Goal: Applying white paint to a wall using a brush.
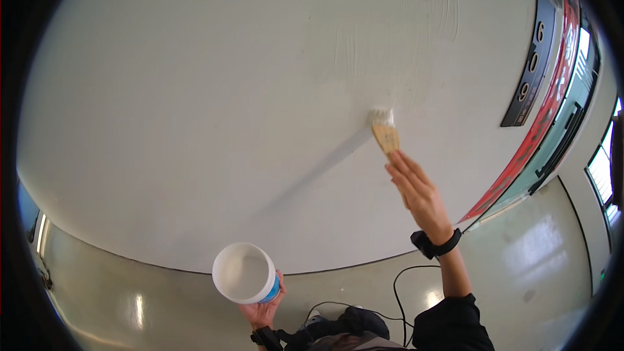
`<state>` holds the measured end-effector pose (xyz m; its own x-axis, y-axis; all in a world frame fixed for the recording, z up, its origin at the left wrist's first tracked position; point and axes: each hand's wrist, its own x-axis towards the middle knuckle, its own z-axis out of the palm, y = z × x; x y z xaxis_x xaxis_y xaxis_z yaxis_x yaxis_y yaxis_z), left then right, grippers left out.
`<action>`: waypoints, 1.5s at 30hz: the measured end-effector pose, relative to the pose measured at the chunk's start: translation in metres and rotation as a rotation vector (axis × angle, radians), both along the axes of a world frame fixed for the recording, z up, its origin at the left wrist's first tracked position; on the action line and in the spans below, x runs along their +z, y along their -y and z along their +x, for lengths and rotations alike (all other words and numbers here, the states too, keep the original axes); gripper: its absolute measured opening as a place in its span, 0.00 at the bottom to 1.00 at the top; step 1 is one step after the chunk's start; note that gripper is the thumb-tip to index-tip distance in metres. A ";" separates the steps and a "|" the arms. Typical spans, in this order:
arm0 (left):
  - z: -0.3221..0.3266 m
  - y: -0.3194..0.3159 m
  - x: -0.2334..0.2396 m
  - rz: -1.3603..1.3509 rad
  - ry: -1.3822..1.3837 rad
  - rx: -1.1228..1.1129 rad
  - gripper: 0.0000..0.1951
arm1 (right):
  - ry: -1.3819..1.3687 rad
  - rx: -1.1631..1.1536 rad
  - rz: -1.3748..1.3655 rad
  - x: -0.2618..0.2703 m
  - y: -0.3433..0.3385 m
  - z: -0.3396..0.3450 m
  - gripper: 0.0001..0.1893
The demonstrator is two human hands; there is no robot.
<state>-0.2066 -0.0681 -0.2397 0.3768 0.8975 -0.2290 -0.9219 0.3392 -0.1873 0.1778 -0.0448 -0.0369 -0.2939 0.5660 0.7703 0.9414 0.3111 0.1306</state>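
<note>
My right hand (414, 190) grips the wooden handle of a flat paint brush (386, 139). The pale bristles press against the white wall (195, 107) in front of me. Above the brush, a patch of vertical ridged streaks (399, 44) in a pale coating marks the wall. Low at the front, my left hand (265, 309) holds up a white plastic bucket (270, 280) with a blue label. A pale substance shows inside it; how deep it is I cannot tell. Both wrists wear black bands.
A dark sign plate (529, 63) with writing is fixed to the wall at the right. Past it are a red banner (512, 170) and a glass door with black handles (560, 146). A black cable (397, 292) runs by my legs above the shiny floor (107, 297).
</note>
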 end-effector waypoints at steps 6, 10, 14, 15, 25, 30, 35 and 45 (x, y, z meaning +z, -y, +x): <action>0.014 0.004 0.017 0.002 0.038 0.000 0.38 | -0.041 0.033 -0.049 0.004 0.030 -0.003 0.19; 0.022 0.003 0.012 0.001 0.009 -0.035 0.38 | -0.004 -0.002 0.094 0.054 0.020 0.015 0.20; 0.038 0.005 0.011 -0.016 0.075 -0.066 0.41 | -0.013 0.038 0.110 0.050 0.005 0.033 0.23; 0.043 0.005 0.011 0.012 0.057 -0.066 0.40 | 0.010 0.048 0.082 0.040 0.002 0.037 0.23; 0.089 0.027 0.012 -0.027 0.066 -0.051 0.38 | -0.056 0.116 -0.043 0.024 0.035 0.046 0.22; 0.112 0.031 0.021 -0.020 0.103 -0.100 0.39 | -0.048 0.082 0.090 0.061 0.019 0.073 0.21; 0.114 0.027 0.022 0.048 0.037 -0.116 0.39 | -0.065 0.061 -0.018 0.005 0.024 0.089 0.20; 0.109 -0.004 0.036 -0.010 -0.011 -0.237 0.39 | -0.210 -0.025 0.023 0.046 0.061 0.086 0.22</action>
